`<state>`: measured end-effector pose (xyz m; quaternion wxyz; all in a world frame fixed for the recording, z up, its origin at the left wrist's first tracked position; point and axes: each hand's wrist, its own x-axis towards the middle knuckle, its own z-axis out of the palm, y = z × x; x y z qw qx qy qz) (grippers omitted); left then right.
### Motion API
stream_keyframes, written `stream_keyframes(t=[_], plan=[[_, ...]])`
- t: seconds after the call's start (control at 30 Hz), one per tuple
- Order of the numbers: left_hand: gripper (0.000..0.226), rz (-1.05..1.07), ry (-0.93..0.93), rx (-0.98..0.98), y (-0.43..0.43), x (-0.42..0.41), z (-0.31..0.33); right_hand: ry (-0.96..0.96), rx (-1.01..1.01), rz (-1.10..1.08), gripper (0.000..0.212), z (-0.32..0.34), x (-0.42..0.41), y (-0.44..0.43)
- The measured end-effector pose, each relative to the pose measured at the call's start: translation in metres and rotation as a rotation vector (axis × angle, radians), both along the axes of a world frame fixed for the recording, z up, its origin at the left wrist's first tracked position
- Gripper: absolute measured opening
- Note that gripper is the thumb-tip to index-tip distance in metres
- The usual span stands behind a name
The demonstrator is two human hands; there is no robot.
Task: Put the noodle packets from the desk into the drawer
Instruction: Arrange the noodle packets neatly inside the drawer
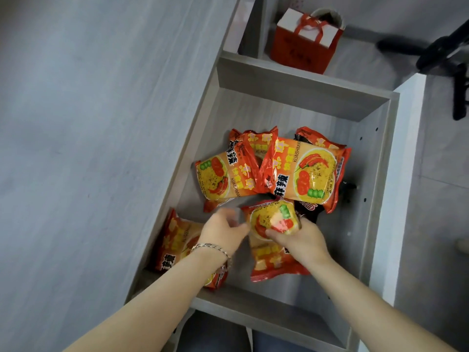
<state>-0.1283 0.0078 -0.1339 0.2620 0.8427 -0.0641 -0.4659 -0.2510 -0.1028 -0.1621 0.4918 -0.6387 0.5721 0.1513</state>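
Note:
An open grey drawer [294, 97] holds several orange-red noodle packets. Two lie side by side in the middle, one on the left [223, 176] and one on the right [309, 174], with more under them. Another packet [175, 240] leans at the drawer's left wall, partly under my left forearm. My right hand [302, 240] grips a packet [272, 219] by its near end, over one more packet [271, 262] on the drawer floor. My left hand [225, 229] is blurred, fingers apart, just left of the held packet; touching or apart, I cannot tell.
The grey desk top [88, 123] fills the left side. Behind the drawer, a red and white gift bag [307, 41] stands on a shelf. A black chair base [444, 54] is at the top right. A dark packet [309, 209] lies under the orange ones.

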Motion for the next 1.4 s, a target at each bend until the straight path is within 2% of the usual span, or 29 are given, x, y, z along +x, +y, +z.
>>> stream_keyframes(t=[0.03, 0.1, 0.2, 0.3, 0.37, 0.43, 0.5, 0.57, 0.63, 0.7, 0.73, 0.8, 0.87, 0.97, 1.03, 1.1, 1.17, 1.27, 1.3, 1.33, 1.4], plan=[[0.053, 0.056, 0.129, 0.017, -0.003, -0.004, 0.000, -0.065, 0.130, -0.119, 0.036, 0.004, -0.002, 0.001], [0.069, 0.088, 0.264, 0.021, -0.006, -0.012, 0.002, -0.127, 0.324, -0.274, 0.028, 0.012, -0.007, 0.005], [0.089, -0.020, 0.181, 0.075, -0.008, -0.017, 0.007, -0.179, 0.395, -0.323, 0.031, 0.022, -0.013, 0.009], [0.089, -0.056, 0.109, 0.068, -0.007, -0.016, 0.010, -0.267, 0.456, -0.397, 0.031, 0.032, -0.016, 0.008], [0.081, 0.005, 0.197, 0.011, -0.008, -0.011, 0.010, -0.299, 0.412, -0.392, 0.039, 0.036, -0.015, 0.006], [0.078, 0.009, 0.220, -0.029, -0.007, -0.004, 0.008, -0.235, 0.145, -0.374, 0.054, 0.035, -0.015, 0.003], [0.075, -0.190, 0.122, -0.051, -0.008, 0.005, 0.007, -0.225, -0.236, -0.280, 0.060, 0.038, -0.016, -0.001], [0.072, -0.495, 0.067, -0.047, -0.013, 0.009, 0.005, -0.342, -0.464, -0.040, 0.051, 0.039, -0.018, -0.007], [0.060, -0.762, 0.095, -0.031, -0.020, 0.007, 0.002, -0.395, -0.388, 0.226, 0.036, 0.034, -0.017, -0.013], [0.040, -0.935, 0.140, -0.014, -0.028, 0.001, -0.002, -0.342, -0.186, 0.396, 0.026, 0.023, -0.018, -0.011], [0.037, -1.015, 0.128, 0.007, -0.032, -0.002, -0.005, -0.297, -0.127, 0.447, 0.023, 0.016, -0.019, -0.009], [0.045, -1.205, 0.030, 0.098, -0.037, -0.007, -0.015, -0.198, -0.076, 0.502, 0.020, 0.002, -0.026, -0.002], [0.045, -1.361, -0.147, 0.192, -0.039, -0.013, -0.022, -0.091, -0.047, 0.531, 0.025, -0.009, -0.034, 0.005], [0.035, -1.435, -0.384, 0.231, -0.031, -0.020, -0.031, -0.020, -0.057, 0.497, 0.031, -0.020, -0.042, 0.018], [0.031, -1.471, -0.426, 0.283, -0.020, -0.019, -0.035, -0.039, -0.048, 0.497, 0.032, -0.022, -0.040, 0.027], [0.030, -1.443, -0.402, 0.319, -0.009, -0.014, -0.036, -0.032, 0.019, 0.558, 0.034, -0.022, -0.033, 0.028], [0.031, -1.290, -0.420, 0.250, -0.003, -0.004, -0.033, 0.032, 0.078, 0.665, 0.038, -0.018, -0.025, 0.021], [0.029, -0.700, -0.652, 0.007, -0.006, 0.017, -0.026, 0.078, -0.053, 0.839, 0.037, -0.009, -0.011, 0.005], [0.041, -0.513, -0.730, -0.041, -0.009, 0.025, -0.026, 0.041, -0.126, 0.815, 0.033, -0.005, -0.005, 0.001], [0.062, -0.385, -0.750, -0.055, -0.014, 0.035, -0.028, -0.021, -0.182, 0.750, 0.030, 0.000, 0.002, -0.003], [0.109, -0.370, -0.633, 0.019, -0.026, 0.056, -0.032, -0.174, -0.213, 0.576, 0.026, 0.009, 0.015, -0.009]])
